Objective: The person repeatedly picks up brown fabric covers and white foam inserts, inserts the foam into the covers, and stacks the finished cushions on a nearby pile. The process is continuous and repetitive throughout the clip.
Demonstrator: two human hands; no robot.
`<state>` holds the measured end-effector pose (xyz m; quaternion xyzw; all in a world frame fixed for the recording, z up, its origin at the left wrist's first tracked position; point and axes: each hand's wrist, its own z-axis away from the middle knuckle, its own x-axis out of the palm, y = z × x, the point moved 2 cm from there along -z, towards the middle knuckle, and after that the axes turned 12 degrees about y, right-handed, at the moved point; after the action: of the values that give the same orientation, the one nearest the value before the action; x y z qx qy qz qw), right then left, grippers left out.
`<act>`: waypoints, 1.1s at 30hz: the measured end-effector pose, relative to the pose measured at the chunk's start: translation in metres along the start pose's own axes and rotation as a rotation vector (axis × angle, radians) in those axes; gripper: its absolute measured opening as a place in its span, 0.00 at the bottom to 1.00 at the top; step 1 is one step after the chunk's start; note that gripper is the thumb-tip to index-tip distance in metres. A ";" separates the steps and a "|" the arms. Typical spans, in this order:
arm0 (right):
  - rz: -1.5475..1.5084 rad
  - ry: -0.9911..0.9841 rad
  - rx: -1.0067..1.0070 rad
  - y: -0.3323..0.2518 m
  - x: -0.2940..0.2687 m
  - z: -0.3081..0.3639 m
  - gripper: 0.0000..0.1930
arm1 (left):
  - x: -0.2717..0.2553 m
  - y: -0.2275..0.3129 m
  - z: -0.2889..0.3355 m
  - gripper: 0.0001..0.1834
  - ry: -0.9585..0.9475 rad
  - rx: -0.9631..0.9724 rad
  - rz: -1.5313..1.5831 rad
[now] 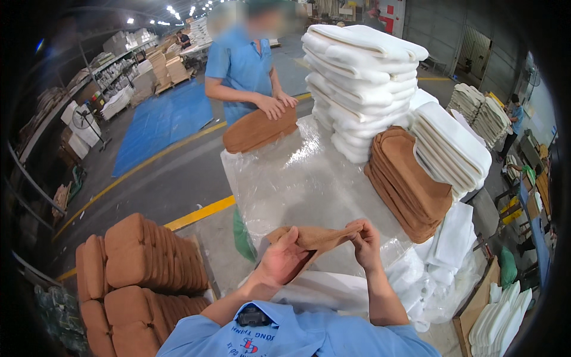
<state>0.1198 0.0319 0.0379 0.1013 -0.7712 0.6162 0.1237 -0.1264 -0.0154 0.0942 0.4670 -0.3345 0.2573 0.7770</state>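
A brown fabric cover (318,238) is stretched between my two hands above the near edge of the table. My left hand (279,262) holds its left end, thumb on the outer face and palm against the fabric, where a dark opening shows. Pinched in the fingers of my right hand (366,243) is the right end of the cover's upper edge. Beyond my hands lies the plastic-covered table (303,184). A stack of flat brown covers (407,184) stands to the right of it.
Tall white padding (363,83) is piled at the back, with more white pads (452,146) beside it. Brown cushions (143,262) stand stacked at lower left. Across the table a co-worker (247,71) rests both hands on a brown cushion (259,131). Clear plastic bags (416,273) lie at right.
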 end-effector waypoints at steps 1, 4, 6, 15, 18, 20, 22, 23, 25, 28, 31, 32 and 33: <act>-0.018 -0.021 0.022 0.000 -0.003 0.001 0.12 | 0.006 -0.003 0.001 0.35 -0.024 0.027 0.007; -0.053 -0.056 0.074 -0.008 -0.002 0.000 0.16 | 0.012 0.009 0.004 0.41 -0.064 0.027 0.077; -0.041 -0.025 0.089 -0.012 0.001 -0.003 0.18 | 0.013 0.026 0.005 0.37 -0.135 -0.076 0.180; 0.907 -0.247 -0.839 -0.153 0.095 -0.028 0.22 | 0.022 0.032 0.008 0.22 -0.036 0.281 -0.371; 0.956 -0.370 -0.868 -0.151 0.101 -0.038 0.15 | 0.027 0.031 0.005 0.21 -0.020 0.255 -0.453; 0.915 -0.311 -0.887 -0.151 0.108 -0.040 0.12 | 0.025 0.034 -0.001 0.20 -0.070 0.200 -0.451; 0.809 -0.247 -0.862 -0.153 0.107 -0.033 0.12 | 0.016 0.020 -0.001 0.19 0.005 0.229 -0.616; 0.747 -0.216 -0.865 -0.156 0.108 -0.034 0.12 | 0.009 0.010 -0.005 0.19 0.037 0.339 -0.698; 0.664 -0.119 -0.890 -0.163 0.098 -0.029 0.11 | 0.001 0.004 -0.006 0.20 0.074 0.435 -0.769; 0.584 0.046 -0.886 -0.179 0.075 -0.014 0.08 | -0.010 0.012 -0.010 0.21 0.101 0.428 -0.648; 0.688 0.055 -0.798 -0.182 0.030 -0.001 0.06 | -0.015 0.041 -0.014 0.21 0.101 0.413 -0.405; 0.716 0.071 -0.716 -0.173 0.013 0.005 0.06 | -0.014 0.055 -0.018 0.21 0.085 0.414 -0.307; 0.746 0.087 -0.636 -0.162 -0.004 0.010 0.07 | -0.011 0.070 -0.023 0.22 0.064 0.420 -0.213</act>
<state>0.1729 -0.0136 0.1847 -0.2503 -0.8989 0.3564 -0.0486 -0.1773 0.0343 0.1171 0.6427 -0.1978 0.2525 0.6957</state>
